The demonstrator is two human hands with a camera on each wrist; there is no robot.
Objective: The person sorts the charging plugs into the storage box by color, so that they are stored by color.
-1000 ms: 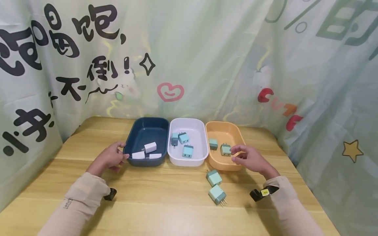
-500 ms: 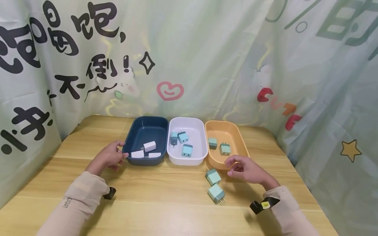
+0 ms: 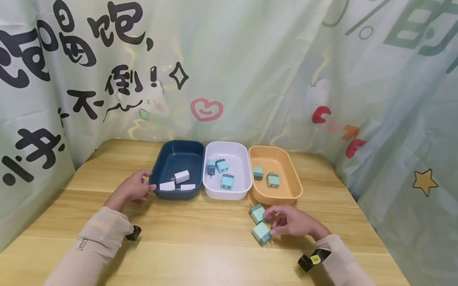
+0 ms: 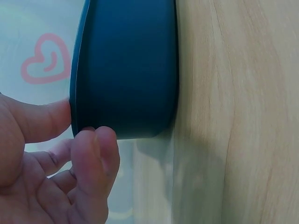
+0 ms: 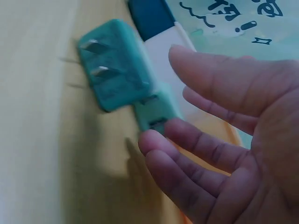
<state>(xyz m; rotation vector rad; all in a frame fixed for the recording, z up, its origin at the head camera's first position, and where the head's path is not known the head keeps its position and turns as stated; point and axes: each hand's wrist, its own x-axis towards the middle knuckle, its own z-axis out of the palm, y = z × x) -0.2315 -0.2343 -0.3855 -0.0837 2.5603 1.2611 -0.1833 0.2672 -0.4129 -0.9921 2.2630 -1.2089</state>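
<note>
My left hand (image 3: 133, 188) holds the rim of the dark blue tray (image 3: 184, 145) at its near left corner; in the left wrist view the thumb and fingertips (image 4: 105, 140) meet the tray's edge. Over the table, my right hand (image 3: 291, 220) is beside two mint-green charger plugs. Its fingers are slightly bent and spread, with nothing between them. The nearer charger plug (image 3: 261, 232) has metal prongs pointing toward me and lies close to the thumb tip. The farther charger plug (image 3: 257, 213) is near the index fingertip. Contact with either is unclear.
Three trays stand side by side: the dark blue one with white charger plugs (image 3: 181, 177), a white tray (image 3: 227, 196) with blue charger plugs (image 3: 227, 181), and an orange tray (image 3: 282, 159) with green charger plugs (image 3: 273, 180). A printed curtain (image 3: 257, 71) hangs behind the wooden table (image 3: 200, 246).
My right hand has moved from over the orange tray down toward me, to beside the two loose charger plugs. The left hand stays at the dark blue tray.
</note>
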